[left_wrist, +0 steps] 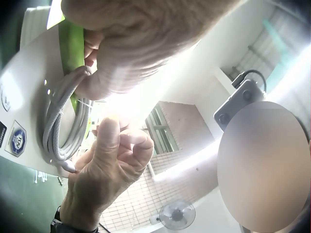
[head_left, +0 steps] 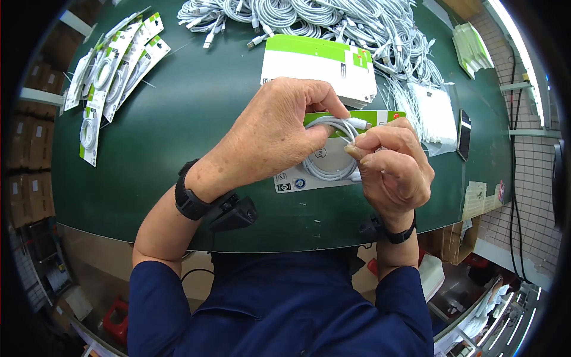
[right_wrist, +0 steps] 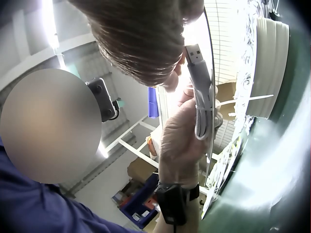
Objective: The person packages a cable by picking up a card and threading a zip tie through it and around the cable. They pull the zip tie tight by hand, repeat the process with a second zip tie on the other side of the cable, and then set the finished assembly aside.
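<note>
A coiled white USB cable [head_left: 321, 172] lies on a white and green packaging card [head_left: 315, 184]. My left hand [head_left: 267, 128] holds the coil against the card, thumb over the strands and index finger near the plug. In the right wrist view, the metal USB plug [right_wrist: 194, 53] shows at the coil's end. With thumb and fingertips, my right hand [head_left: 395, 169] pinches a thin white tie at the coil's right side. The left wrist view shows part of this tie [left_wrist: 85, 102] crossing the coil. Fingertips hide the pinched end. Another length of tie [right_wrist: 260, 97] sticks out behind the card.
A stack of blank-side cards [head_left: 315, 68] lies just beyond the hands. Behind it heaps a pile of white cables [head_left: 297, 18]. Finished-looking carded cables [head_left: 113, 71] lie at left. To the right are loose ties [head_left: 410, 107], a white packet [head_left: 437, 113] and a phone [head_left: 464, 135].
</note>
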`<state>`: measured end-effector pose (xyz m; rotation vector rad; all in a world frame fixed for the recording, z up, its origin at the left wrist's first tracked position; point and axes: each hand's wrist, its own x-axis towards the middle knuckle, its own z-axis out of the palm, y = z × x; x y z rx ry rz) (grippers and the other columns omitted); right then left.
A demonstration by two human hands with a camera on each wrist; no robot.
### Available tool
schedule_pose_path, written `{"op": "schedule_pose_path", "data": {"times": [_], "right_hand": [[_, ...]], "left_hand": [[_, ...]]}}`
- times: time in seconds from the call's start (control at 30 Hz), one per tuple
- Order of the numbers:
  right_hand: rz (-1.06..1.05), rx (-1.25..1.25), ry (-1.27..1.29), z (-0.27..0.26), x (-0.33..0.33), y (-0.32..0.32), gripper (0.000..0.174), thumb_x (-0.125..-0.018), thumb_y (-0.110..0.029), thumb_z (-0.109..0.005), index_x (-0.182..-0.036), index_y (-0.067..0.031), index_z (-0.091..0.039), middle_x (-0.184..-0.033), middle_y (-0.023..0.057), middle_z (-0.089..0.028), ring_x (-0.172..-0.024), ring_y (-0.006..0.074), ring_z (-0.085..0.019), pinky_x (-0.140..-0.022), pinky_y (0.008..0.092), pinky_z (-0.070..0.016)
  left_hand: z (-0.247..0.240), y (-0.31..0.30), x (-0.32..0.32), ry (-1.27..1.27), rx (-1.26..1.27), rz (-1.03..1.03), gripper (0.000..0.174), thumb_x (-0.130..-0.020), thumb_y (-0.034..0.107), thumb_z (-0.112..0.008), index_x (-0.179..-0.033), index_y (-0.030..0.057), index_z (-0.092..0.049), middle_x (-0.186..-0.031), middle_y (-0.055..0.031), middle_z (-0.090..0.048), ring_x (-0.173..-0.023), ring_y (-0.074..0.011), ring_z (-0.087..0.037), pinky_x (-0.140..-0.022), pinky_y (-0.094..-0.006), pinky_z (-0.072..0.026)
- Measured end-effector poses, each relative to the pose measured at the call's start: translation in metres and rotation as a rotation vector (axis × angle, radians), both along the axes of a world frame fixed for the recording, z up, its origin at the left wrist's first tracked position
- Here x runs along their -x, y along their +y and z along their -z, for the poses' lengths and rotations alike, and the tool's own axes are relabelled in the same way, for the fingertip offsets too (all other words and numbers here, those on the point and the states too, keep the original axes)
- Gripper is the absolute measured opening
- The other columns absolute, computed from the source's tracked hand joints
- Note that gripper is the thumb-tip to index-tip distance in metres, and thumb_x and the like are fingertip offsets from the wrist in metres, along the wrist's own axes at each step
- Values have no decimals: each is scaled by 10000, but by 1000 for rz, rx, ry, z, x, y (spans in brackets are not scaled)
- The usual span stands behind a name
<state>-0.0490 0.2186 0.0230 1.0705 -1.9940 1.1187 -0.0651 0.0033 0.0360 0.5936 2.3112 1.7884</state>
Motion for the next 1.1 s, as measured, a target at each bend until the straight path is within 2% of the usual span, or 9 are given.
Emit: {"op": "schedule_pose_path", "data": {"times": [0.33,0.87,1.1], "right_hand": [[11,1,5,1,1,-1,315,-698,66,-838,-828,-98,-602,-879,54,-709,-704,203,-630,-573,309,-467],[12,-55,12,3,3,-4,260,-678,76,-817,-785,-72,-632,-864,55,-703,-701,206,-626,-582,315,-481],[29,-135,13,4,5,-6,252,-643,69,-808,-772,-60,-634,-859,48,-698,-683,207,-600,-569,325,-481]], "left_hand": [[2,-1,1,21,-14,-6,250,-836,-76,-613,-1053,-58,-736,-983,-101,-756,-975,-137,-708,-934,-299,-576],[2,-1,2,24,48,-18,257,-820,-71,-604,-1039,-55,-738,-973,-103,-757,-962,-140,-706,-939,-309,-574],[3,-1,2,-21,5,-9,232,-829,-57,-609,-1025,-53,-734,-955,-84,-753,-933,-121,-699,-888,-299,-577]]}}
